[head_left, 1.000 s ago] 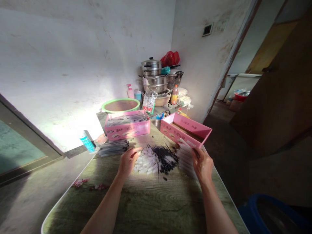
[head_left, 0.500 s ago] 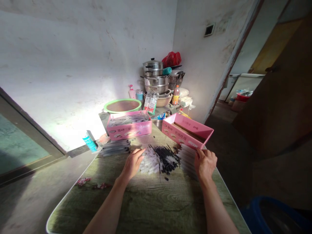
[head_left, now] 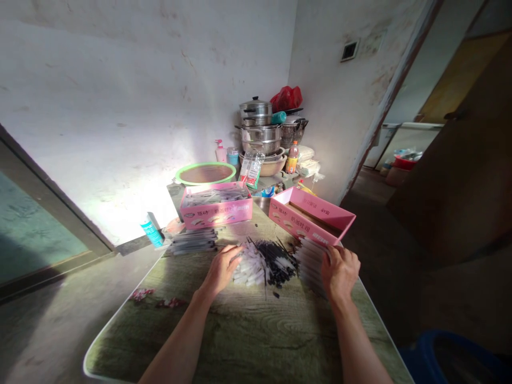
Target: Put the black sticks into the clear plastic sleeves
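Observation:
My left hand (head_left: 224, 266) rests at the left edge of a loose pile of short white plastic pieces (head_left: 248, 266). Its fingers are stretched out and hold nothing I can see. My right hand (head_left: 340, 271) lies at the right end of a row of translucent white tubes (head_left: 310, 261), like pen barrels. Its fingers are curled in against them, and what they grip is hidden. Between the hands, a heap of black thin rods and small black caps (head_left: 276, 264) overlaps the white pieces. One black cap (head_left: 276, 294) lies apart, nearer me.
A pink box (head_left: 218, 212) full of thin clear tubes stands behind my left hand, with a bundle of grey pen-like sticks (head_left: 194, 241) before it. Another pink box (head_left: 320, 210) sits tilted behind my right hand. Stacked pots (head_left: 261, 136) and an orange-capped bottle (head_left: 293, 158) are farther back.
The whole view has shifted slightly, so everything sits a little further right. Both hands keep nearly the same pose and place on the table.

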A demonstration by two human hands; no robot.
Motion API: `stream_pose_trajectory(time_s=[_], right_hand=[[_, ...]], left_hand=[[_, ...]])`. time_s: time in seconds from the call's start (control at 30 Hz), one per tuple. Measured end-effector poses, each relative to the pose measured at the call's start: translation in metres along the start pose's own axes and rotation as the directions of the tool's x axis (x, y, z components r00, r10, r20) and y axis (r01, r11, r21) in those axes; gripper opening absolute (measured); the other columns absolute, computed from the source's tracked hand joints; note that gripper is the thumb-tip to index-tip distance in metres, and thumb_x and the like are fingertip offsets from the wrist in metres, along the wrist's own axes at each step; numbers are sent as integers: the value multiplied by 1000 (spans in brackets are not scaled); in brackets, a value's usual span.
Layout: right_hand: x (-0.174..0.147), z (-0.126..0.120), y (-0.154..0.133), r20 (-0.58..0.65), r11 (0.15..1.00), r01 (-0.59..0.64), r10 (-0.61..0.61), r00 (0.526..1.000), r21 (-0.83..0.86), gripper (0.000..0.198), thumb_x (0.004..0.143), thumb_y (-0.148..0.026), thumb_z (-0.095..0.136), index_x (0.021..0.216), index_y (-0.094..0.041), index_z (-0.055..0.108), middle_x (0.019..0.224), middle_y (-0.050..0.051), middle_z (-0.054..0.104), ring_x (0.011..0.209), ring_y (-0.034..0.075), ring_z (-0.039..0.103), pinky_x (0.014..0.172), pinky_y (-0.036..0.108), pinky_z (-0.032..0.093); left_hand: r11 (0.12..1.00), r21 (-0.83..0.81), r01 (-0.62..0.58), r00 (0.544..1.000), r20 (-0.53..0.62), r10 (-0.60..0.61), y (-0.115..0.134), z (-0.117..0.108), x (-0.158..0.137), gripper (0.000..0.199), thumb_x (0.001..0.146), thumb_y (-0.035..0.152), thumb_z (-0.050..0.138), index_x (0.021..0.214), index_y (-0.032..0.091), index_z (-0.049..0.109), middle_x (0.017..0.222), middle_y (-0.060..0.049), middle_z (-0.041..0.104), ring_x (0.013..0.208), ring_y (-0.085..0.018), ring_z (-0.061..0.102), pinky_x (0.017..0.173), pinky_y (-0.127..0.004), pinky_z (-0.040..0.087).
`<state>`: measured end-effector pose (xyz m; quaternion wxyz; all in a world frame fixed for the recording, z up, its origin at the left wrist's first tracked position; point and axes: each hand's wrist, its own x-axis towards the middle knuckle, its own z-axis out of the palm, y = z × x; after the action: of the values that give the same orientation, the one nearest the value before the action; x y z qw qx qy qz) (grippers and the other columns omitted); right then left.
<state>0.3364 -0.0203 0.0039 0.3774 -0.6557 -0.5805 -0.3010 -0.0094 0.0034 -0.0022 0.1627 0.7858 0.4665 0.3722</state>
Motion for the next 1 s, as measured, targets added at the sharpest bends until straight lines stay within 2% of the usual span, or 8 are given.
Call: stream_pose_trajectory(time_s=[0.1, 0.2, 0.3, 0.4, 0.5, 0.63, 0.8, 1.0], right_hand=[[0, -5, -14, -45, 999, 25, -24, 999, 37, 17, 88, -25, 54, 92, -16, 68, 91, 11, 65, 84, 24, 50, 75, 37, 36], [-4, -9, -33, -30, 990, 81, -77, 997, 118, 15, 89, -23, 54, 93, -16, 67, 89, 10, 66, 84, 23, 51, 77, 35, 37], [-8, -10, -47, -3, 971, 119, -121, 993, 207, 14, 90, -21, 54, 93, -16, 66, 88, 9, 67, 84, 22, 53, 77, 34, 38], [-11, -8, -52, 10, 963, 126, -132, 991, 238, 14, 90, -21, 53, 93, -16, 65, 88, 9, 67, 82, 22, 53, 77, 33, 38], [-12, -7, -50, 23, 967, 115, -123, 992, 229, 15, 91, -22, 52, 93, -16, 65, 86, 9, 67, 81, 22, 52, 77, 33, 38], [-13, -6, -47, 28, 968, 114, -124, 992, 223, 16, 91, -23, 52, 93, -16, 66, 86, 9, 67, 80, 22, 53, 76, 34, 39], [-12, -6, -48, 29, 968, 103, -112, 993, 231, 17, 91, -23, 51, 92, -16, 66, 84, 9, 67, 79, 22, 54, 75, 34, 39], [-12, -6, -50, 20, 964, 114, -122, 992, 241, 18, 92, -25, 51, 92, -15, 66, 83, 9, 67, 78, 22, 54, 76, 34, 40]], left_hand=[[998, 54, 20, 998, -63, -17, -3, -1, 1, 36, 90, 21, 50, 123, 19, 64, 120, -11, 65, 113, -23, 59, 99, -33, 47], [979, 177, 98, 977, -205, -61, -17, -8, 2, 33, 88, 21, 52, 118, 18, 65, 118, -11, 65, 114, -24, 57, 103, -36, 44], [909, 320, 265, 921, -364, -140, -38, -23, 1, 36, 88, 20, 49, 122, 17, 63, 125, -12, 62, 119, -26, 54, 106, -43, 41], [798, 400, 450, 850, -466, -246, -57, -37, -2, 42, 90, 20, 46, 130, 18, 57, 140, -13, 52, 132, -29, 43, 111, -49, 33], [713, 444, 543, 819, -467, -334, -67, -42, -6, 45, 92, 20, 42, 135, 19, 53, 147, -13, 45, 139, -32, 34, 112, -56, 26], [679, 493, 545, 833, -410, -371, -67, -39, -7, 44, 91, 20, 43, 133, 18, 55, 146, -13, 47, 138, -33, 35, 113, -57, 23], [660, 527, 535, 843, -388, -374, -59, -41, -12, 40, 86, 19, 49, 125, 15, 61, 136, -16, 54, 127, -33, 46, 108, -54, 33], [647, 554, 523, 851, -379, -363, -53, -42, -18, 38, 83, 18, 53, 120, 16, 63, 128, -15, 58, 120, -30, 51, 103, -45, 39]])
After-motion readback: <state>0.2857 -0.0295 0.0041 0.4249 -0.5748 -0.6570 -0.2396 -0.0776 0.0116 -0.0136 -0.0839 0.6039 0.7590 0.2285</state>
